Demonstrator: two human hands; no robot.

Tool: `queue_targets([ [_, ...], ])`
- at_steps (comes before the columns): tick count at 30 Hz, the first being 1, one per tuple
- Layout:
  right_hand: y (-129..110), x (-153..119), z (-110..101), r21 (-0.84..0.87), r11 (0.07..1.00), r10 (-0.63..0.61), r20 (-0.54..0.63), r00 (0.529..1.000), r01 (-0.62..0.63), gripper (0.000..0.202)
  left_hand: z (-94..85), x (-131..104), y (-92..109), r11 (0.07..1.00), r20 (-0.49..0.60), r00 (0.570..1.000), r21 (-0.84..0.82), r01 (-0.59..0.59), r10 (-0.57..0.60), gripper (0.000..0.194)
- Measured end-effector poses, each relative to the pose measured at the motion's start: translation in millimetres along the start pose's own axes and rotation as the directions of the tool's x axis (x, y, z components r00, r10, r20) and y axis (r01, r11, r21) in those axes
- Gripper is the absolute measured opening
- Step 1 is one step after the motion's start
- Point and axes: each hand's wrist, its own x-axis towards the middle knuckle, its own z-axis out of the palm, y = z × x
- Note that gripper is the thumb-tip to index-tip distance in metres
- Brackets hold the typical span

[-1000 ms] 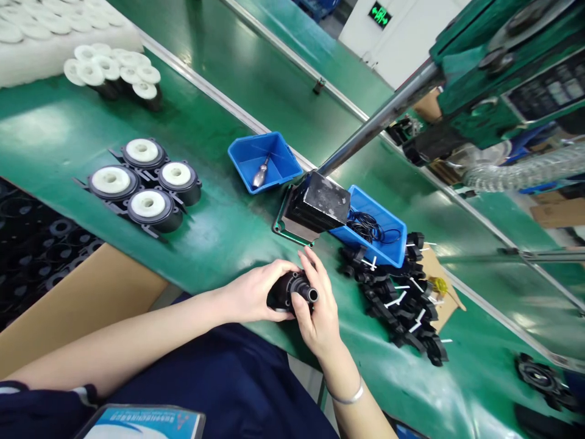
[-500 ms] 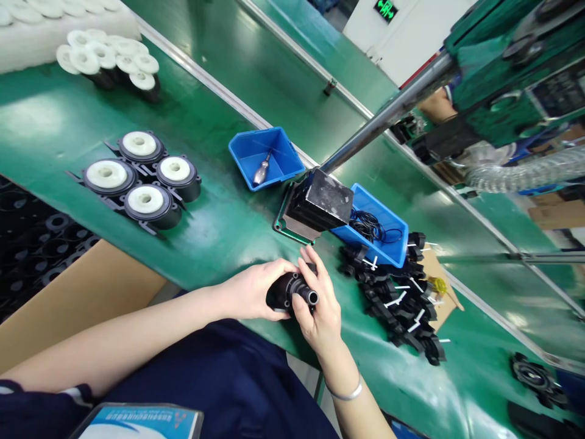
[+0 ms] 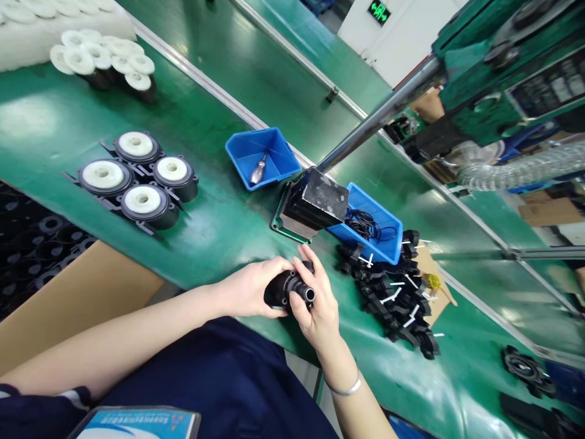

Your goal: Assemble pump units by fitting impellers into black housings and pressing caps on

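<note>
Nearer the person than the black block [image 3: 320, 198], the left hand [image 3: 253, 286], half-curled, gripped the black housing [image 3: 276, 291], its spout [image 3: 309, 295] pointing between the right hand's [image 3: 322, 308] bent thumb and fingers, which clasped it.

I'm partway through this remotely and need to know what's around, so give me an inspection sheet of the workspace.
Surface: green tabletop, glossy.
Job's things: black part with a round nozzle, held.
Clutter: four white-topped black housings; screwdriver in a blue bin.
Hands: left hand and right hand grip the part.
Cables: thin black loops in another bin; cables or not, cannot tell.
Surroundings: green machine overhead, lit sign beyond.
</note>
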Motion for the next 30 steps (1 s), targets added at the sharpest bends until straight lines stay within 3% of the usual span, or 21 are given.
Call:
queue_targets([
  [14,-1.2,-0.1,1.6,0.014,1.000,-0.018,0.003,1.000,0.018,0.062,7.2,-4.7,-6.5,0.998,-0.065,0.997,0.056,-0.038,0.041,0.059],
  [17,-13.3,-3.7,3.5,-0.040,0.997,0.069,-0.086,0.994,-0.072,0.075,16.2,-7.1,-8.5,0.983,-0.145,0.988,0.183,-0.025,0.052,0.059],
  [20,-31.3,-12.5,10.8,-0.127,0.962,0.204,-0.259,0.944,-0.242,0.084,30.3,-12.4,-8.9,0.931,-0.252,0.967,0.358,0.068,0.026,0.056],
  [22,-40.9,-18.5,16.0,-0.175,0.915,0.299,-0.312,0.902,-0.364,0.082,40.4,-16.1,-11.1,0.884,-0.292,0.956,0.445,0.141,-0.006,0.052],
  [24,-43.7,-23.1,13.9,-0.232,0.883,0.332,-0.305,0.893,-0.408,0.076,49.2,-16.2,-17.8,0.842,-0.298,0.954,0.503,0.197,-0.045,0.051],
  [26,-39.9,-29.3,-3.4,-0.288,0.883,0.280,-0.314,0.907,-0.372,0.075,57.0,-11.2,-28.8,0.864,-0.225,0.974,0.490,0.117,-0.004,0.058],
  [28,-32.5,-43.3,-39.1,-0.331,0.876,0.200,-0.412,0.889,-0.351,0.076,64.3,-4.7,-40.6,0.887,-0.160,0.983,0.462,-0.009,0.093,0.072],
  [30,-20.5,-70.0,-89.4,-0.347,0.818,0.174,-0.612,0.772,-0.459,0.070,70.2,-1.6,-49.4,0.864,-0.113,0.980,0.496,-0.086,0.162,0.084],
])
